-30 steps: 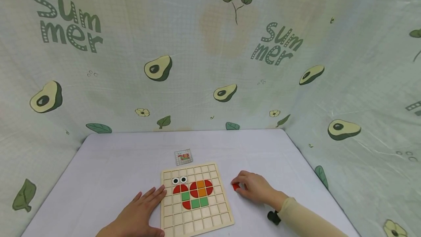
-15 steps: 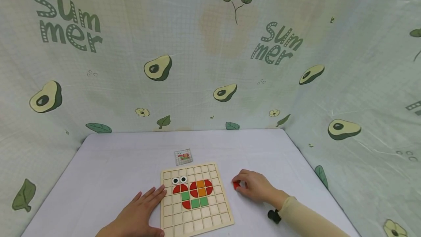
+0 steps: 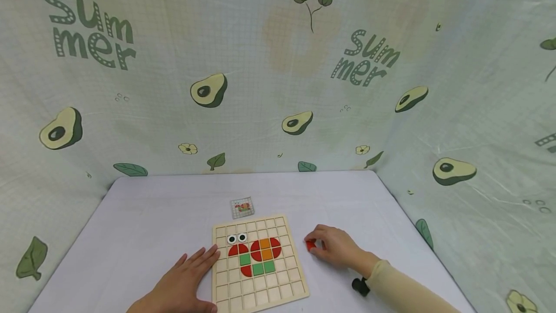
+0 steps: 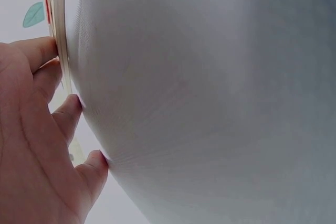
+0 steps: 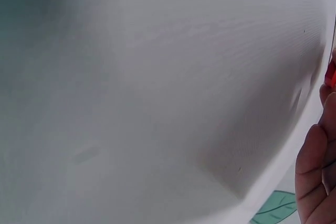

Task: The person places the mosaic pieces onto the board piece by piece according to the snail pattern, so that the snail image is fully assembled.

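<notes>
A pale wooden grid board (image 3: pixel 278 281) lies on the white table. Set in its cells are red quarter-circle pieces (image 3: pixel 245 270), green squares (image 3: pixel 258 268), orange squares (image 3: pixel 265 243) and two white eye discs (image 3: pixel 242 237). My left hand (image 3: pixel 184 281) rests flat with spread fingers at the board's left edge; the left wrist view shows its fingertips against the board's side (image 4: pixel 59 19). To the right of the board, my right hand (image 3: pixel 336 248) pinches a small red piece (image 3: pixel 310 245) between thumb and fingers. Those fingers cover much of the piece, so I cannot tell its shape.
A small picture card (image 3: pixel 242 207) with a printed grid lies just behind the board. White cloth covers the table (image 3: pixel 347 197). A curtain (image 3: pixel 260 52) printed with avocados and leaves rises behind it and along both sides. A black device (image 3: pixel 360 287) sits at my right wrist.
My right hand shifts only slightly in place and the red piece turns a little in its fingers. The left hand and the board stay where they were.
</notes>
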Available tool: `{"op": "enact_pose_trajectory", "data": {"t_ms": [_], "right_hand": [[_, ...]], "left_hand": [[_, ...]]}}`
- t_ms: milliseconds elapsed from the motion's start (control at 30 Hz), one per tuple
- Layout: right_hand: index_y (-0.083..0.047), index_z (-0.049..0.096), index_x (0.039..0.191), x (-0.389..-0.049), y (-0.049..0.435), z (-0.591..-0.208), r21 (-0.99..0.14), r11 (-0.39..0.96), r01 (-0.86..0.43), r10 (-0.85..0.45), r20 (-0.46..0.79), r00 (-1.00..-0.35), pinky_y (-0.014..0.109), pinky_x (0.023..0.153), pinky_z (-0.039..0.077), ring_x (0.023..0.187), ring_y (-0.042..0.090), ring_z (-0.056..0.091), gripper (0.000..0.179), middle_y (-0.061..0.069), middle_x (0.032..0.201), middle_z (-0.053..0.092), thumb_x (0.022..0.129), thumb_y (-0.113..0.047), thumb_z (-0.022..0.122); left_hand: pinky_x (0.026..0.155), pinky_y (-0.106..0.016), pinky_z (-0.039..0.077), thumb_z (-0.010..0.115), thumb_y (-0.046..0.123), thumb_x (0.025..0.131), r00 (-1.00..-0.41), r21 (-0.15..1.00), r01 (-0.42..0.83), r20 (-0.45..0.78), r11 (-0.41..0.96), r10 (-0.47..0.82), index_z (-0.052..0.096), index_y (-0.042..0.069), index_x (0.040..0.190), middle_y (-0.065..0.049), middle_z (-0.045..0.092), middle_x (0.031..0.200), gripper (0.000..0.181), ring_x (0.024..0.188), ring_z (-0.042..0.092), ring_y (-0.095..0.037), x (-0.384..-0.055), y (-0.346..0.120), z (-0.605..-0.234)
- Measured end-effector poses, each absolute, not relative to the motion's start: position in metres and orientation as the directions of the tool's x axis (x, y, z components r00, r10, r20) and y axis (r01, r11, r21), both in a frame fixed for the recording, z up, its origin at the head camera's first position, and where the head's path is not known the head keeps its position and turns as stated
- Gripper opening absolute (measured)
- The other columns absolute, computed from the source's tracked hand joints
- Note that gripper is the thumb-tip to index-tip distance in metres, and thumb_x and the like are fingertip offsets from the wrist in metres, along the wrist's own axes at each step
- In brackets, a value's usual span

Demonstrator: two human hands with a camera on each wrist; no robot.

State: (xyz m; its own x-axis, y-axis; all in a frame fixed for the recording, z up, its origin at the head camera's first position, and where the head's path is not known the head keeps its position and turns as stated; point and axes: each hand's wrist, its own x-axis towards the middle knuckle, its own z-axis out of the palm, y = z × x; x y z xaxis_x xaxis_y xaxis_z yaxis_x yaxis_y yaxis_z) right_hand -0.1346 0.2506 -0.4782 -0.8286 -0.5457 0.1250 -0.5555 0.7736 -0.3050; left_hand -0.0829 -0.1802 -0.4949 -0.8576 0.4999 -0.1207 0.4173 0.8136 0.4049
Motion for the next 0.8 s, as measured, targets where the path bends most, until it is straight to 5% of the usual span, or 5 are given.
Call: {"op": "enact_pose_trajectory", "data": {"t_ms": [800], "right_hand": [[-0.025, 0.074, 0.114, -0.128, 0.195, -0.467, -0.365, 0.697, -0.617, -0.638, 0.079, -0.766, 0.016, 0.056, 0.042, 0.064, -0.003, 0.046, 0.024, -0.016, 0.099, 0.061, 0.09, -0.026, 0.074]], "left_hand": [[0.108, -0.071, 0.021, 0.072, 0.08, 0.059, -0.855, 0.405, 0.424, -0.114, 0.81, 0.505, 0.044, 0.01, 0.151, -0.004, 0.037, 0.158, 0.119, 0.143, 0.032, -0.037, -0.081, -0.18, -0.493]]}}
